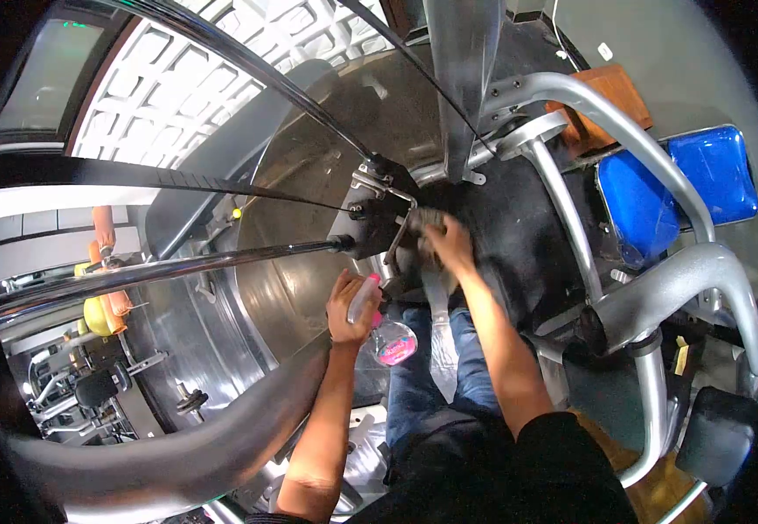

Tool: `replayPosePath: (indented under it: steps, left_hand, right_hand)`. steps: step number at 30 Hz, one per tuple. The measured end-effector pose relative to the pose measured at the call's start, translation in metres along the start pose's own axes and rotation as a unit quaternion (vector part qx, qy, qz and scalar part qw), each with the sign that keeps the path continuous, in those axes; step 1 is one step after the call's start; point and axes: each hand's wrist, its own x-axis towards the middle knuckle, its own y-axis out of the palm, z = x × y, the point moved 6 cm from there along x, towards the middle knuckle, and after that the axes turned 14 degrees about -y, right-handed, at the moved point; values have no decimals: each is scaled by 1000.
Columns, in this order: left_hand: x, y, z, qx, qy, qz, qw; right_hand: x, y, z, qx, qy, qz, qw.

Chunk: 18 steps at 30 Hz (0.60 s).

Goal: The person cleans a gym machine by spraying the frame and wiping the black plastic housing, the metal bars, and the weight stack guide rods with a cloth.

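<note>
My left hand (353, 307) is wrapped round the neck of a clear spray bottle (394, 342) with a pink nozzle and a pink label. To its right, my right hand (449, 244) is closed on a dark cloth (430, 224), which is somewhat blurred. The cloth is beside a bent metal handle (403, 229) on the black weight stack (375, 214) of a gym machine. Whether cloth and handle touch, I cannot tell. Two chrome guide rods (248, 63) run from the stack towards the upper left and the left.
Curved silver machine frames (650, 131) and a blue padded seat (715, 175) stand on the right. A large dark padded bar (196, 437) crosses the lower left. A black strap (178, 179) runs to the stack. More gym equipment (95, 389) is at the far left.
</note>
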Motion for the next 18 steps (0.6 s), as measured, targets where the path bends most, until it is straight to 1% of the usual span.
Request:
replayPosePath:
  steps: [2, 4, 5, 6, 7, 8, 10, 11, 12, 14, 16, 18]
  left_hand:
    - [1, 0, -2, 15, 13, 6, 1000]
    - [2, 0, -5, 29, 26, 13, 999]
    - [1, -1, -6, 20, 26, 2, 999]
    - [1, -2, -6, 10, 25, -9, 1000]
    - [0, -2, -3, 11, 24, -8, 1000]
    - [-1, -1, -1, 14, 27, 0, 1000]
    - [0, -1, -2, 20, 31, 9, 999]
    - [0, -1, -1, 21, 27, 9, 999]
    - [0, -1, -3, 22, 22, 9, 999]
    - [0, 0, -8, 28, 17, 5, 999]
    - [1, -3, -7, 33, 13, -3, 999]
    - [0, -1, -6, 29, 7, 4, 1000]
  right_hand:
    - [42, -13, 29, -51, -112, -97, 988]
    - [76, -12, 74, -31, -152, -25, 988]
    - [89, -1, 78, -28, -151, -25, 988]
    - [100, 17, 85, -112, -197, 27, 974]
    - [104, 34, 86, -196, -241, 79, 947]
    - [104, 41, 80, -195, -241, 78, 948]
    - [93, 47, 91, -273, -263, 85, 921]
    - [87, 43, 82, -220, -185, 89, 954]
    - [80, 43, 78, -218, -184, 89, 954]
    - [64, 25, 64, -148, -210, -13, 966]
    - [50, 11, 60, -150, -203, -18, 967]
    - [38, 11, 35, 21, -118, 19, 993]
